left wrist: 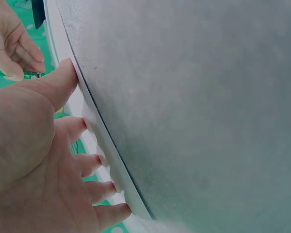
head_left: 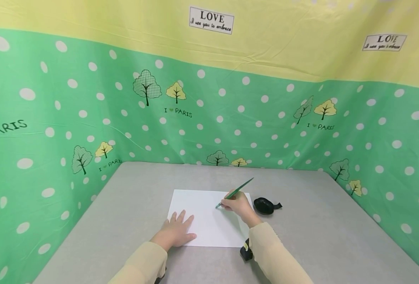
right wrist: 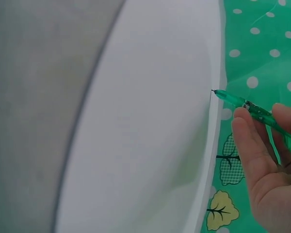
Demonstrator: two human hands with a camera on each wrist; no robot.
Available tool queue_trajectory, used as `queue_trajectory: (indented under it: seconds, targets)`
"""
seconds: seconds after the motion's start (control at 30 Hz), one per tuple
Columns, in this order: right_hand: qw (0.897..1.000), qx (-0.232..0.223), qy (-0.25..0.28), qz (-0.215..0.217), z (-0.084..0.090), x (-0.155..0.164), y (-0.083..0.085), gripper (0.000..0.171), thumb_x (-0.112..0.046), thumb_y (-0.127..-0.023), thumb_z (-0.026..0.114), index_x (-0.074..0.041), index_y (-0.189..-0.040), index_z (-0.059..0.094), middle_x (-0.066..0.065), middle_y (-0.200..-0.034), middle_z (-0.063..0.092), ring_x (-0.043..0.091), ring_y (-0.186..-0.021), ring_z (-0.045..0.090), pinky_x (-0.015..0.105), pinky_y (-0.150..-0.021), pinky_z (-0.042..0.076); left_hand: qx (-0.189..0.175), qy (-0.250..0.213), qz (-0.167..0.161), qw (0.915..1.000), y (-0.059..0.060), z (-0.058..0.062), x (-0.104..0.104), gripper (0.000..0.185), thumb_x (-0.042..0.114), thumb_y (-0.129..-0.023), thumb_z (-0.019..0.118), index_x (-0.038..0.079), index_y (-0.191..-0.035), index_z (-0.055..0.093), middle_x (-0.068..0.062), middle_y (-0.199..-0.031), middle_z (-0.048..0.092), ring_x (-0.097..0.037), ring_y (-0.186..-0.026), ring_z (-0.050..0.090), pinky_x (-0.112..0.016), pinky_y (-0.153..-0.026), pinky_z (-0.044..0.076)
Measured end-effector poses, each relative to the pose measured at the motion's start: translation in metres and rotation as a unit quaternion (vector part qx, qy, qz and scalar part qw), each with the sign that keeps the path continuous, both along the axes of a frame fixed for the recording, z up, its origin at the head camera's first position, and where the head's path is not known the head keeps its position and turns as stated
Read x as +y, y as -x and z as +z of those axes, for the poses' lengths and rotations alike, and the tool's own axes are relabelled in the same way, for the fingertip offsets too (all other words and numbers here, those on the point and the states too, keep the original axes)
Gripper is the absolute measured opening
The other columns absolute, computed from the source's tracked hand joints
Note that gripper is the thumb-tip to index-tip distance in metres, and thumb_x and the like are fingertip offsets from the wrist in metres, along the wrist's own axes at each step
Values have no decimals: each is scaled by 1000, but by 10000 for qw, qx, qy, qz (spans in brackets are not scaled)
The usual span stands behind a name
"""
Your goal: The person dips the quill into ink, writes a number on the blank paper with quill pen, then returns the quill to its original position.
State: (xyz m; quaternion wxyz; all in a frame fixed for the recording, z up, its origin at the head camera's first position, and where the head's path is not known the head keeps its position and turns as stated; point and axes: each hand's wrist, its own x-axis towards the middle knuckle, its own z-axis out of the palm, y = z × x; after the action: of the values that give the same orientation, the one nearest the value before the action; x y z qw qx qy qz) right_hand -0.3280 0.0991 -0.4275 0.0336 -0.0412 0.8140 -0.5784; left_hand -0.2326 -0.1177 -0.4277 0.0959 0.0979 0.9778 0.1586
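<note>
A white sheet of paper lies on the grey table. My left hand lies flat with straight fingers on the sheet's near left corner; in the left wrist view the fingertips press the paper's edge. My right hand grips a green pen, its tip touching the paper near the upper middle. The right wrist view shows the pen with its tip on the sheet, pinched by my fingers.
A small black object with a tab lies on the table just right of the paper. Green dotted cloth walls enclose the table on the left, back and right. A dark wrist strap shows under my right sleeve.
</note>
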Motion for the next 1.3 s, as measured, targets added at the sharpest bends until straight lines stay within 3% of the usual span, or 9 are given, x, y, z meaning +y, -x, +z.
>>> queue_trajectory:
  seconds: [1.3]
  targets:
    - [9982,-57,-218,558,1,8,-11,11,-3,-82,66,2,-84,57,9,-77,65,19,-74,65,29,-68,54,-69,-57,31,10000,-3,0,0,61,37,-88,58,4,-136,42,-25,-144,25,-49,-131,15,-61,-103,14]
